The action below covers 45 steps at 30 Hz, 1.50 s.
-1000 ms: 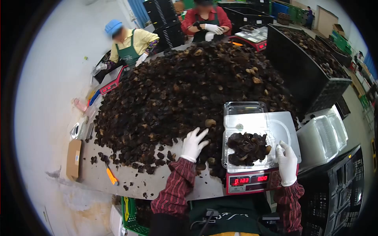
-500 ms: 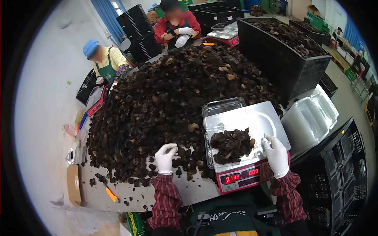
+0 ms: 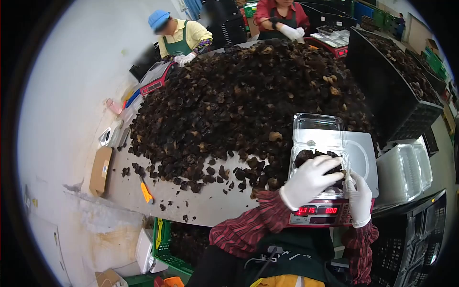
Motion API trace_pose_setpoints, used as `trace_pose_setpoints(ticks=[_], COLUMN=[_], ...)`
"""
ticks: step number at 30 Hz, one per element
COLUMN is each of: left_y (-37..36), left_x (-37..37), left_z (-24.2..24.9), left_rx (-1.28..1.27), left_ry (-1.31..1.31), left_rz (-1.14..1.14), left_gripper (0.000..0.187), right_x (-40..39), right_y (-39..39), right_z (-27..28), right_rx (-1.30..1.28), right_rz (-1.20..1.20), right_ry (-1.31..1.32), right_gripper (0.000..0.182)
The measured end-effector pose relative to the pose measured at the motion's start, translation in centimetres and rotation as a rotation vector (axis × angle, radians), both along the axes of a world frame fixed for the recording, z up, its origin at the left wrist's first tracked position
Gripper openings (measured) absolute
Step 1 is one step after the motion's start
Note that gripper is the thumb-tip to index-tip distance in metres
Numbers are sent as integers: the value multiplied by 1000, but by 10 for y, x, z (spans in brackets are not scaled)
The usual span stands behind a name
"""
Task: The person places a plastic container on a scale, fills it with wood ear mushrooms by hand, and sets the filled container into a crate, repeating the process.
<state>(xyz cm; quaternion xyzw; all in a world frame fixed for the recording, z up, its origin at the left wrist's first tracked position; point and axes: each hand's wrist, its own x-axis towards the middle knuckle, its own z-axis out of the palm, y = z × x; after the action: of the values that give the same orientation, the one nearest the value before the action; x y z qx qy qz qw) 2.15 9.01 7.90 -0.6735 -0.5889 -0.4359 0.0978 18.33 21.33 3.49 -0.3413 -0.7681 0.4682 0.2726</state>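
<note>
My left hand (image 3: 311,181), in a white glove, lies with fingers spread on the dark mushroom-like pieces (image 3: 306,156) in a clear plastic box. The box's open lid (image 3: 318,123) leans back behind it. My right hand (image 3: 358,197), also gloved, has its fingers closed at the box's right edge. Under the box is a scale (image 3: 363,160) with a red front, reading 0.315. A large heap of dark pieces (image 3: 248,100) covers much of the table (image 3: 215,205).
Two people in aprons, a yellow sleeve (image 3: 198,36) and a red sleeve (image 3: 263,12), stand across the heap. A black crate (image 3: 382,91) and stacked clear boxes (image 3: 401,172) are at right. An orange cutter (image 3: 147,192) and a cardboard piece (image 3: 101,171) lie left.
My left hand has moved right from the heap's edge onto the pieces in the box. The scale reading rose from 0.132 to 0.315. The whole view has shifted.
</note>
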Motion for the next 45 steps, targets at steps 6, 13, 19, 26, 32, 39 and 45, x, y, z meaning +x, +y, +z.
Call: trace_pose_setpoints(ticks=[6, 13, 19, 26, 32, 39, 45], left_y=[-101, -163, -124, -54, -49, -58, -16], left_x=[-70, -86, -68, -30, -24, -26, -16], left_z=[-76, -157, -82, -5, -8, -11, -11], left_rx=[-312, -329, -169, -12, 19, 0, -285], left_ry=[-41, -207, -651, -233, -358, -383, -54], left_rz=[592, 625, 619, 345, 337, 365, 69], left_gripper=[32, 28, 27, 33, 33, 34, 34], right_x=[10, 10, 16, -15, -86, -93, -76], right_y=[12, 5, 7, 1, 1, 4, 20], right_z=[-11, 13, 14, 41, 66, 49, 73], right_rx=[148, 37, -48, 334, 662, 789, 353], right_rz=[-51, -127, -148, -1, 481, 342, 182], right_ry=[5, 48, 13, 109, -360, -300, -117], right_gripper=[26, 24, 26, 21, 28, 14, 17])
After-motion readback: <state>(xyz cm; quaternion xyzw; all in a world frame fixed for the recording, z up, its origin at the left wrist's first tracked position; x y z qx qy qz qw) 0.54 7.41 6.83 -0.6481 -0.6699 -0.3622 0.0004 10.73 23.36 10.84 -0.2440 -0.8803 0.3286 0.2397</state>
